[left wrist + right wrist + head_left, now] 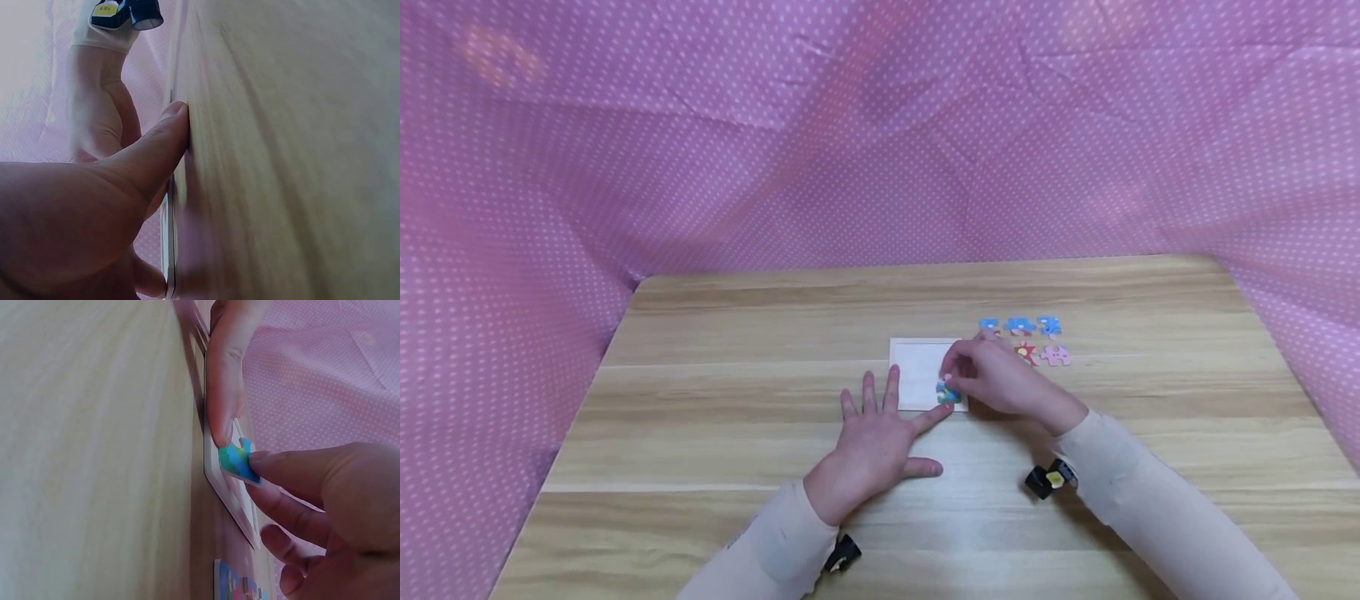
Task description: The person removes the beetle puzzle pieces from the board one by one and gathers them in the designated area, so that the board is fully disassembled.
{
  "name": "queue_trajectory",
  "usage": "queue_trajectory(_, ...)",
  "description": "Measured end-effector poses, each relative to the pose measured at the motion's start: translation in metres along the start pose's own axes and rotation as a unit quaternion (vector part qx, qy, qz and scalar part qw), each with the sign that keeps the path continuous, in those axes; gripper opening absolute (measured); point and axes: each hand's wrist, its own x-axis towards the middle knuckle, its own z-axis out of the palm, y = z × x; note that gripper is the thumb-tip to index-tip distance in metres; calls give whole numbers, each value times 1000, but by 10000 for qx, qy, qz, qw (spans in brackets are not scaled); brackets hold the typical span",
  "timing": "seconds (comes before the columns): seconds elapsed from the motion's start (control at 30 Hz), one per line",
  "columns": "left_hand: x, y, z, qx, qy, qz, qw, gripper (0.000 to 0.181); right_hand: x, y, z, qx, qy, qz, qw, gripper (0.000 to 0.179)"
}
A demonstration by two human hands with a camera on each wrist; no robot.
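Note:
A white puzzle tray with a raised rim lies on the table. At its near right corner is a blue-and-green puzzle piece. My right hand pinches this piece between thumb and fingers; in the right wrist view the puzzle piece looks tilted over the tray's rim. Fingers spread, my left hand lies by the tray's left and near sides. Its index fingertip reaches the near corner, at the piece's edge, and another finger touches the left rim. In the left wrist view the left thumb meets the tabletop.
Beyond my right hand, several loose puzzle pieces lie in two rows: blue ones behind, a red piece and a pink piece in front. My hand partly covers the front row. A pink dotted cloth hangs around the wooden table.

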Motion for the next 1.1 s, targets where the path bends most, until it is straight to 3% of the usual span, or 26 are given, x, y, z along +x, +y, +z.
queue_trajectory(0.33, 3, -1, 7, 30, 110, 111, 9999, 81, -4, 6, -2, 518, -85, -117, 9986, 8)
queue_trajectory(0.67, 2, 1, 6, 364, 7, 9, 9993, 82, -16, 10, -10, 789, 140, -30, 9968, 9)
queue_trajectory(1.1, 1, 0, 3, 117, 96, 70, 9999, 81, -24, 13, -15, 807, 477, -72, 9956, 10)
